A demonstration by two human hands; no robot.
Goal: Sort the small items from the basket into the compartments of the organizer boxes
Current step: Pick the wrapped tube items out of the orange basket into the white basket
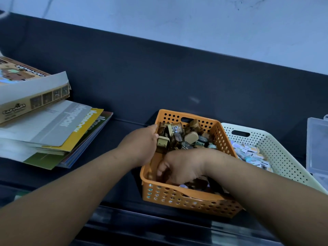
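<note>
- Head view: small brown and beige items (186,137) fill the orange perforated plastic basket (177,201), just under my right hand (181,166) and beside the left hand (142,146).
- How each hand grips is hidden; I cannot tell.

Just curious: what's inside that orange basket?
A heap of small items, brown, beige and pale blue, fills the orange basket. The left hand and right hand reach in, covering whatever lies beneath them.

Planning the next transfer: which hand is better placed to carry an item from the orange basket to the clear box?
Likely the right hand: it is in the orange perforated plastic basket on the side nearer the clear plastic organizer box. The left hand would have to cross over it.
</note>
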